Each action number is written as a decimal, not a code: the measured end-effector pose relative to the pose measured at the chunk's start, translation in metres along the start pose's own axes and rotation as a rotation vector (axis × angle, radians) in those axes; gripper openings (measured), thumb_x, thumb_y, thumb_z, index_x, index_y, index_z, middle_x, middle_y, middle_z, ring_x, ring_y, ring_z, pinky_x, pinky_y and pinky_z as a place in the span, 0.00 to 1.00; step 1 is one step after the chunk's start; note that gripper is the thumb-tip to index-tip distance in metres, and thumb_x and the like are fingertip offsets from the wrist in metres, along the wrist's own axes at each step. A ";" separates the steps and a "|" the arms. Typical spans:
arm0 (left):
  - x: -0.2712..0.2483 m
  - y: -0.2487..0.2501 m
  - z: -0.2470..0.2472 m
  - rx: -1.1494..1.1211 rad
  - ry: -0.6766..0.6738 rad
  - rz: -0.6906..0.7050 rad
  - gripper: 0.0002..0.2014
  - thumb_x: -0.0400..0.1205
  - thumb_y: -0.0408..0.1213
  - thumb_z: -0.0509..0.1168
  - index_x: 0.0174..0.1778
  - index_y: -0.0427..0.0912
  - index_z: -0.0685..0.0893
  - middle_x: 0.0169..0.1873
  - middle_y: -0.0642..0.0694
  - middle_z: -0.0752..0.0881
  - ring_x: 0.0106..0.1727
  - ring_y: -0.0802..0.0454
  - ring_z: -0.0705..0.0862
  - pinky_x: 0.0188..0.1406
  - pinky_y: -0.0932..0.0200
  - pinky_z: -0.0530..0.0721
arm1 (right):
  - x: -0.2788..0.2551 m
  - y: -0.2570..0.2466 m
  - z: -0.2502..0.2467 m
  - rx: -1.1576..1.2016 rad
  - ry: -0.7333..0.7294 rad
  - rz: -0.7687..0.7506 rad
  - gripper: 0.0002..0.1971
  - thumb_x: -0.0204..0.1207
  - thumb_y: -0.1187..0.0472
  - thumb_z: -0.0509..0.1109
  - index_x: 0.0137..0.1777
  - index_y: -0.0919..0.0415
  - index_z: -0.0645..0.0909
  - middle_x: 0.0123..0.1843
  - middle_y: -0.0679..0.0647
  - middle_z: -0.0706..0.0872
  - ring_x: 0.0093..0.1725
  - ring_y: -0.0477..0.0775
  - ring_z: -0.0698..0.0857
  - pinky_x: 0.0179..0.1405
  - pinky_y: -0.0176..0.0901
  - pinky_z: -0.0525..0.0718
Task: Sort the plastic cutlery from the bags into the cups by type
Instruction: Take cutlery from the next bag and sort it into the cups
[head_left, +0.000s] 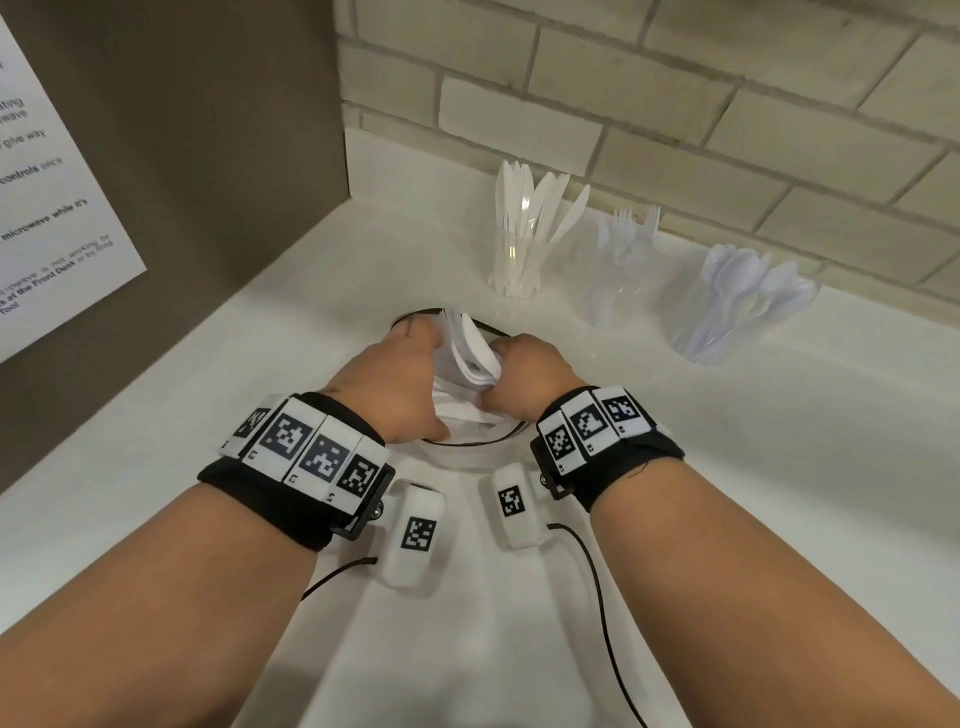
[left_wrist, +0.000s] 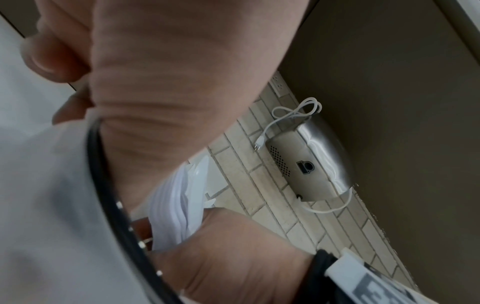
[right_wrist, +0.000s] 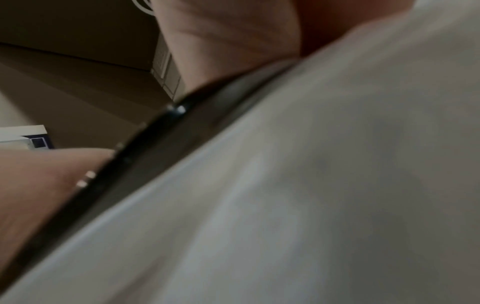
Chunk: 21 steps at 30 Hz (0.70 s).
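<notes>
A white bag (head_left: 467, 525) with a black rim lies on the counter in front of me, and both hands are in its mouth. My right hand (head_left: 524, 371) grips a bundle of white plastic cutlery (head_left: 475, 348) that sticks up out of the opening. My left hand (head_left: 400, 374) curls over the bag's left rim, right beside the bundle. In the left wrist view the bundle (left_wrist: 179, 205) shows between my left palm (left_wrist: 182, 82) and my right hand (left_wrist: 233, 257). Behind stand three clear cups: knives (head_left: 524, 234), forks (head_left: 623, 260), spoons (head_left: 737, 301).
The white counter (head_left: 779, 441) meets a brick wall (head_left: 727, 130) at the back and a brown panel (head_left: 208, 130) with a printed notice (head_left: 47, 208) on the left. A silver appliance (left_wrist: 311, 162) with a white cord hangs on the wall.
</notes>
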<state>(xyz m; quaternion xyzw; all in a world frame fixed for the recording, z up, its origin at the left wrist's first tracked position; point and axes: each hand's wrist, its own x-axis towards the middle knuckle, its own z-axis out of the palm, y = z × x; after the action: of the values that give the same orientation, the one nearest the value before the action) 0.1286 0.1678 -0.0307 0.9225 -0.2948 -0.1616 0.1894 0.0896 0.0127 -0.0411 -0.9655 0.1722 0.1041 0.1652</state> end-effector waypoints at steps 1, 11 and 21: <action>0.002 -0.001 0.000 0.020 0.004 0.004 0.45 0.60 0.43 0.82 0.71 0.44 0.67 0.70 0.48 0.68 0.58 0.46 0.81 0.55 0.54 0.80 | 0.001 0.000 0.000 0.020 -0.006 0.007 0.18 0.65 0.55 0.77 0.54 0.55 0.81 0.49 0.51 0.83 0.54 0.58 0.84 0.60 0.56 0.82; 0.012 -0.011 0.005 0.192 -0.059 0.024 0.48 0.51 0.64 0.69 0.70 0.52 0.70 0.77 0.52 0.64 0.78 0.46 0.63 0.67 0.43 0.77 | 0.000 0.004 0.001 0.128 -0.045 0.056 0.08 0.63 0.51 0.77 0.38 0.47 0.80 0.41 0.44 0.83 0.50 0.55 0.84 0.63 0.61 0.78; 0.005 -0.010 -0.002 0.253 -0.128 -0.019 0.42 0.66 0.62 0.72 0.75 0.52 0.70 0.81 0.54 0.57 0.77 0.42 0.62 0.71 0.44 0.73 | -0.003 0.003 -0.005 0.148 -0.086 -0.022 0.09 0.71 0.52 0.75 0.38 0.55 0.79 0.41 0.52 0.82 0.45 0.56 0.82 0.41 0.41 0.78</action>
<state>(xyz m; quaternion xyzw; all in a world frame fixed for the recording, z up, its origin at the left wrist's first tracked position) 0.1380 0.1731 -0.0343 0.9297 -0.3154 -0.1834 0.0509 0.0863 0.0089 -0.0370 -0.9470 0.1618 0.1309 0.2446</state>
